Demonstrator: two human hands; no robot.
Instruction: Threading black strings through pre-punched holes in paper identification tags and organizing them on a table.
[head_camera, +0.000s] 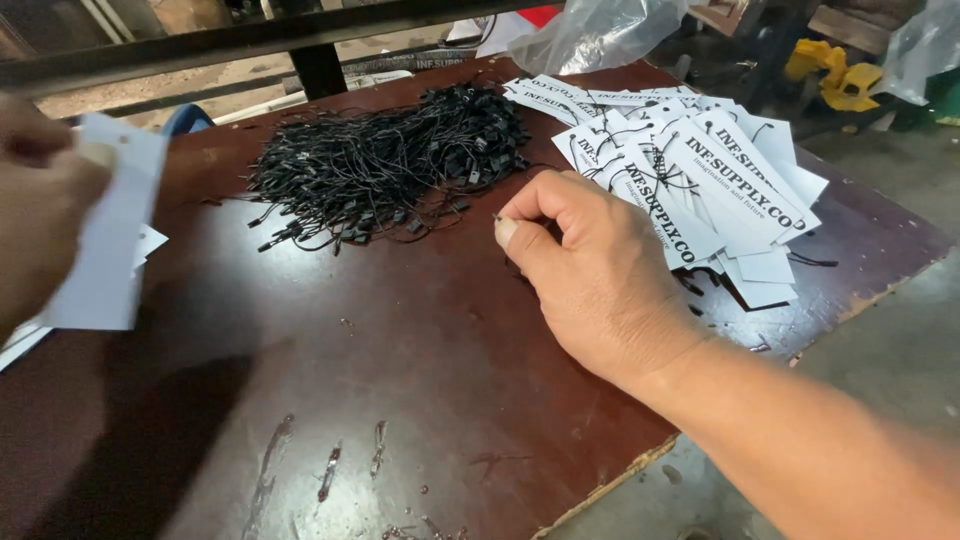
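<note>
At the far left of the frame the left hand (35, 200) is partly cut off by the edge; its thumb and fingers are closed on a blank white paper tag (105, 240), held tilted above the dark brown tabletop (400, 400). Below that tag, at the left edge, a few more white tags (25, 335) lie on the tabletop.

In the upper middle a loose heap of black string fasteners (385, 165) sprawls over the wood, thin loops and small plastic ends tangled together.

Just right of centre the right hand (590, 270) rests on the tabletop, fingers curled in, thumb pressed against the forefinger in a pinch; a tiny dark tip shows at the pinch, too small to identify for certain. The hand sits between the heap and a fanned pile of white printed tags (700, 180) in the upper right, some already threaded with black strings.

Clear plastic bags (600, 35) lie beyond the pile, and something yellow (835, 70) sits on the floor at the top right.
</note>
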